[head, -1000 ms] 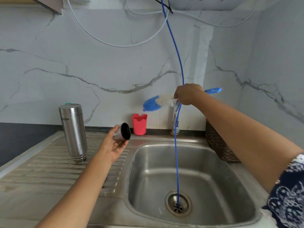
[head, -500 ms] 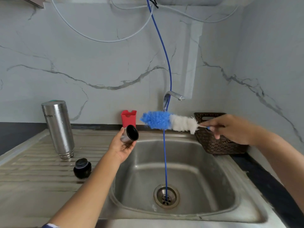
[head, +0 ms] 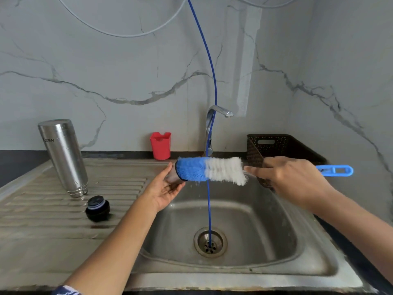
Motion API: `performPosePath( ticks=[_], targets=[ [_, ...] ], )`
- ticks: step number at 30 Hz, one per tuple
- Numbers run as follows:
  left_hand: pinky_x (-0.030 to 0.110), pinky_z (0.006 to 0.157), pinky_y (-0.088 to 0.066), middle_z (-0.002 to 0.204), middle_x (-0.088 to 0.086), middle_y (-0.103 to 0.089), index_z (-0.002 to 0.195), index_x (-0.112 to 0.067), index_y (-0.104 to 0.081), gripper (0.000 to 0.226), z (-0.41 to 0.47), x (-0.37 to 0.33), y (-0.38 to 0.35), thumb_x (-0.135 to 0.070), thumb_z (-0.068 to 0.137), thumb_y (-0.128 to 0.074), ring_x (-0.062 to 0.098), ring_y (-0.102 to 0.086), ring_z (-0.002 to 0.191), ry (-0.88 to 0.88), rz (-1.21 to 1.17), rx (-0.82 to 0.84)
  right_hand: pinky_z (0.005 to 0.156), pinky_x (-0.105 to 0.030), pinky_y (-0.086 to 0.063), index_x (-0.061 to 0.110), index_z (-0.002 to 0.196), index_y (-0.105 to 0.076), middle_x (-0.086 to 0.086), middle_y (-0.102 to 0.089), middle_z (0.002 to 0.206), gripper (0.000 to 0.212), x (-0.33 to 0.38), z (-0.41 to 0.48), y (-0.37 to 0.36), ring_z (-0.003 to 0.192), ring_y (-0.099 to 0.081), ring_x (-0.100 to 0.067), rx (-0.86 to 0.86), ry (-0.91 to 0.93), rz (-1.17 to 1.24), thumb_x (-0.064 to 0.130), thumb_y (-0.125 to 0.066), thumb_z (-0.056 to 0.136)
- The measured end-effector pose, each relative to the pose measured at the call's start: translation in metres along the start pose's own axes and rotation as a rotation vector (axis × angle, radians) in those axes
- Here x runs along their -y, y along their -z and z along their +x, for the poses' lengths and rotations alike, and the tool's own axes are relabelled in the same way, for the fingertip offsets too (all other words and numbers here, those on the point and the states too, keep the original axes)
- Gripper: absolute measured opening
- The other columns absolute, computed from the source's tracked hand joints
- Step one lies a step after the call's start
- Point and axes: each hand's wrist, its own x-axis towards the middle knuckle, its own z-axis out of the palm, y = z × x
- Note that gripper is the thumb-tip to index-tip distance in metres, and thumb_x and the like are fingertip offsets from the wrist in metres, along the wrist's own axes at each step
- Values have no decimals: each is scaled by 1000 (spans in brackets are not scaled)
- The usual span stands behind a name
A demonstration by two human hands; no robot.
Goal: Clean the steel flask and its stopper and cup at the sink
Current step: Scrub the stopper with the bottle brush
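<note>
Bristles of a bottle brush [head: 210,170], blue at the tip and white behind, point into the mouth of the cup [head: 173,176], which the left hand [head: 164,191] holds on its side over the left edge of the sink [head: 314,271]. The fingers of this hand wrap around the cup from below, so only a small part of its steel body shows; how deep the brush sits inside is hard to tell, maybe just the tip. The right hand [head: 289,177] is closed around the thin neck of the brush, with the forefinger stretched along it toward the white bristles, and the blue handle [head: 335,170] sticks out behind the hand to the right.

On the ribbed drainboard [head: 32,211] at the left, the steel flask [head: 63,155] stands upside down with its mouth on the metal, leaning a little. The black stopper [head: 97,208] sits just beside it, nearer to the person, not touching it. A red holder [head: 160,145] stands at the back against the marble wall, and a dark woven basket [head: 282,145] is behind the right hand on the counter. A thin blue hose [head: 209,199] hangs from above, passes beside the tap [head: 213,116] and ends in the drain [head: 210,242].
</note>
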Motion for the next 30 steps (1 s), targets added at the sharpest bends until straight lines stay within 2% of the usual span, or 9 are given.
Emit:
performPosePath(
  ticks=[3,8,13,17,19,21,24,27,30],
  targets=[
    [29,60,-60,98,20,-68,103,3,-60,52,-2,0,2,-37,74,-76,27,-67,87,21,17,-19,40,-29,-37,20,115,-69,-2,-52,68,44,1,-3,-17,56,-53,-24,-282,238,-151,4,-56,76],
    [27,53,-58,104,20,-65,114,2,-58,66,-3,-3,5,-38,66,-79,26,-66,87,23,82,-1,41,-31,-40,19,125,-62,-2,-53,72,52,-8,5,-31,57,-53,-24,-244,299,-180,0,-50,78],
    [35,76,-58,117,19,-61,118,-1,-55,44,-4,-11,4,-16,80,-70,26,-62,103,-68,-4,89,78,-29,-52,25,127,-61,31,-58,80,36,-1,18,-24,82,-63,1,329,-147,708,12,-52,95],
    [34,76,-59,114,18,-61,111,0,-56,42,-4,-17,5,-15,73,-67,25,-61,104,-107,-29,178,34,-13,-21,17,122,-64,7,-48,56,30,-3,26,-31,35,-28,-3,561,-525,1375,9,-50,97],
    [32,72,-60,113,18,-62,114,-1,-55,41,-1,-21,6,-16,78,-68,25,-62,103,-112,6,146,39,-13,-29,24,126,-61,18,-51,56,34,3,24,-31,39,-41,-1,438,-357,1128,9,-50,97],
    [31,68,-61,111,18,-62,115,-2,-55,39,2,-24,5,-20,83,-69,25,-63,100,-98,75,76,51,-20,-39,30,127,-60,28,-52,67,43,13,22,-27,61,-61,-5,197,-73,506,8,-53,91],
    [31,63,-60,108,18,-63,111,-3,-57,42,3,-29,2,-29,81,-73,24,-63,95,-50,154,14,37,-28,-33,22,122,-64,-1,-51,69,56,12,16,-42,50,-53,-25,-194,208,-108,1,-62,71],
    [30,61,-60,109,19,-63,112,-2,-58,43,4,-32,4,-26,80,-73,25,-64,96,-47,155,28,37,-27,-34,21,123,-64,-4,-53,72,54,8,16,-48,50,-52,-24,-217,188,-130,2,-53,73],
    [33,69,-60,107,16,-63,110,-1,-56,28,6,-35,7,-14,87,-65,23,-63,96,-86,147,85,61,-25,-45,32,126,-61,5,-68,92,43,18,20,-38,77,-66,-14,157,-99,454,10,-55,90]
  ],
)
